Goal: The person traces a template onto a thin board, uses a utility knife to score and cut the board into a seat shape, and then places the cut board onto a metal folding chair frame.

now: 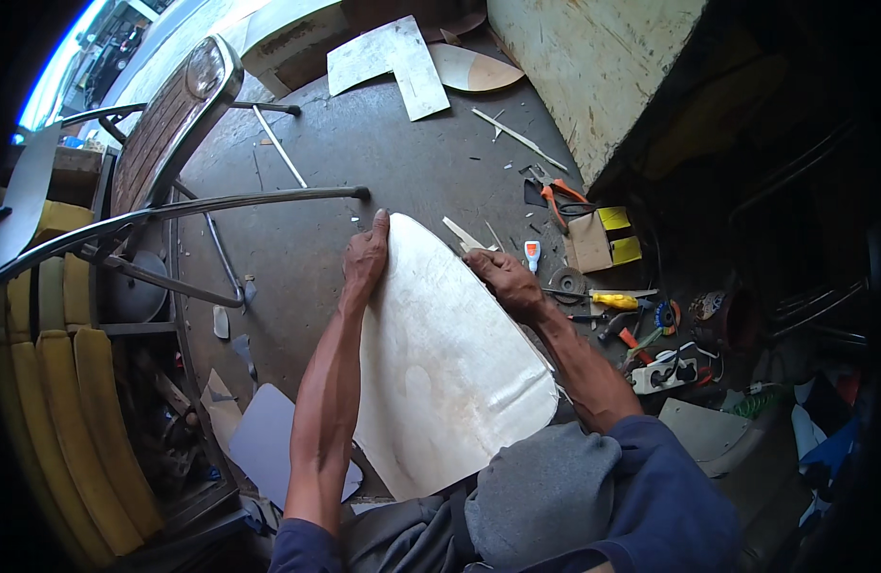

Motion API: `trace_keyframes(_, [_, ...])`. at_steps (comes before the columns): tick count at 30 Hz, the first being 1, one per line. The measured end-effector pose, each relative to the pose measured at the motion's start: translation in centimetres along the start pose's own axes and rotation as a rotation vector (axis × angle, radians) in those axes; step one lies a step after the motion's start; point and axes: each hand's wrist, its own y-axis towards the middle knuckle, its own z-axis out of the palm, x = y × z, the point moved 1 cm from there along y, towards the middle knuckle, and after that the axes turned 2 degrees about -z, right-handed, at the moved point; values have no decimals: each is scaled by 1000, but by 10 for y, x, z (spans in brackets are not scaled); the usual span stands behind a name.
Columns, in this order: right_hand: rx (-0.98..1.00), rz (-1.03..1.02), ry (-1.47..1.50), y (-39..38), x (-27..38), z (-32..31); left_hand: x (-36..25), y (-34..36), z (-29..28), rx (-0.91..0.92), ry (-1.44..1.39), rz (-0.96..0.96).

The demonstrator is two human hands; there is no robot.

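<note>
A large whitish panel (440, 372) with rounded corners and a stained surface leans up from my lap. My left hand (366, 253) grips its upper left edge, the thumb lying near the top corner. Along the upper right edge my right hand (507, 280) is closed on the same panel, its fingers partly hidden behind. A crease or fold runs across the panel near its lower right corner. The lower end rests against my grey-clad leg (546, 492).
An upturned metal-framed chair (173, 134) lies at left, above stacked yellow cushions (77, 401). Orange-handled pliers (558, 203), a small white bottle (532, 255), a yellow-handled screwdriver (614, 300) and a power strip (664, 373) lie at right. An L-shaped white sheet (402, 65) is on the floor beyond.
</note>
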Motion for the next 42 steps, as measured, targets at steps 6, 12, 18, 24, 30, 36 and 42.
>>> trace_keyframes(6, [19, -91, -80, -11, 13, 8, 1, 3, 4, 16, 13, -8])
trace_keyframes(12, [67, -244, -433, -31, 21, -1, 13, 12, 9, 20, 14, -13])
trace_keyframes(18, [-45, -64, -74, -58, 27, 0, 3, 16, 26, 71, -4, 17])
trace_keyframes(24, [-9, -161, -143, -90, 33, 8, 5, 7, 11, 17, 36, 3])
trace_keyframes(30, [-33, -154, -166, -95, 38, 14, -1, 3, 2, 41, -18, 16])
trace_keyframes(36, [-13, -91, -67, -114, 38, 15, 2, 2, 10, 58, -68, 38])
trace_keyframes(42, [-99, -228, -271, -158, 39, 13, 0, 3, 12, 27, -6, 33])
